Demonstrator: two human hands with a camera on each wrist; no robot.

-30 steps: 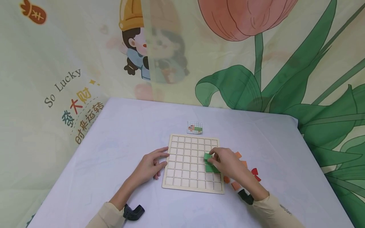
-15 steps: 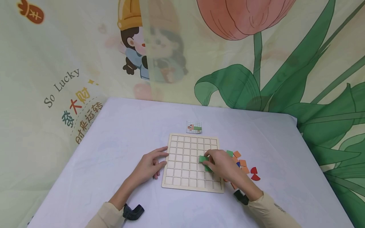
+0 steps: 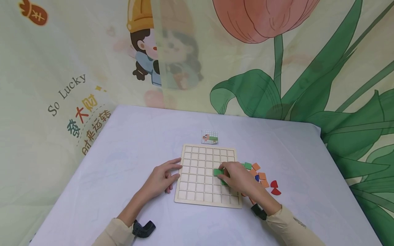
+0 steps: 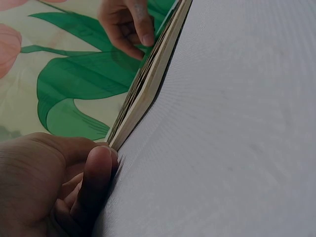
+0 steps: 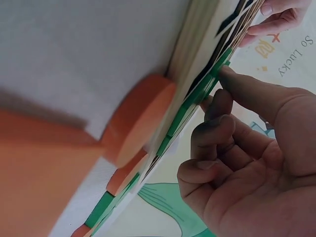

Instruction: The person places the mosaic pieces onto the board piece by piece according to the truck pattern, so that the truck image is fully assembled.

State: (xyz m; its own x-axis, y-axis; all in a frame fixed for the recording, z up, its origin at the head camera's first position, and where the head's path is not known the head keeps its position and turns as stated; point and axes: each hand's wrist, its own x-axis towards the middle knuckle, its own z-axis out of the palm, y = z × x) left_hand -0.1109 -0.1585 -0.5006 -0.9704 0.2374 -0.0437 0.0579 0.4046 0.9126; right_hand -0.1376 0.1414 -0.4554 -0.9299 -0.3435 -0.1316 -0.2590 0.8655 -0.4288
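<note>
A pale wooden grid board (image 3: 197, 184) lies on the white table. My right hand (image 3: 235, 175) is over its right half, thumb and index finger pinching a green square tile (image 3: 217, 172) at a grid cell. Partly under that hand another green tile (image 3: 224, 182) shows in the grid; the right wrist view has several green pieces (image 5: 197, 96) along the board. At the board's left edge my left hand (image 3: 160, 176) rests its thumb and fingertips against the side; the left wrist view shows the thumb (image 4: 98, 165) touching near the rim.
Right of the board lie loose orange tiles (image 3: 262, 176), a green tile (image 3: 247, 165), a blue piece (image 3: 257, 178) and red quarter-round pieces (image 3: 275, 191). A small picture card (image 3: 210, 137) lies beyond the board. Behind the table hangs a printed cloth (image 3: 184, 51).
My right hand has moved left across the board with the green tile, then barely shifted in the last half second. The loose tiles at the right are more exposed. The left hand stays put.
</note>
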